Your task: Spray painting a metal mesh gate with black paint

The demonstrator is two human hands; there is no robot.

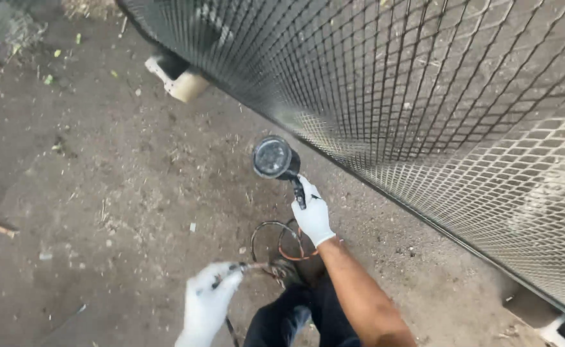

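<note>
The right hand [313, 218], in a white glove, is closed in a fist around the handle of a spray gun [281, 166], with the bare forearm running down toward the lower edge of the view. The spray gun is black, with a round cup on top whose lid looks grey and shiny, and a short dark handle that drops straight into the glove; the cup sits just above and a little to the left of the fist. The left hand [208, 302], also in a white glove, is lower and further left, blurred, with its fingers curled loosely around a thin hose [257, 265] that it pinches near the fingertips; how tightly it grips I cannot tell. From there the hose loops in about 2 coils [281, 243], dark and orange, on the ground between the 2 hands, just below the right wrist. Dark trouser legs [295, 315] show under the right forearm. Beyond the spray gun, to the right, a large black metal mesh panel [424, 96] slants across the upper right of the view, near the cup. It rests on pale blocks, 1 at the top [178, 78] and 1 at the lower right [549, 321]. Everything stands on bare brown dirt [102, 193] scattered with small leaves and twigs.
</note>
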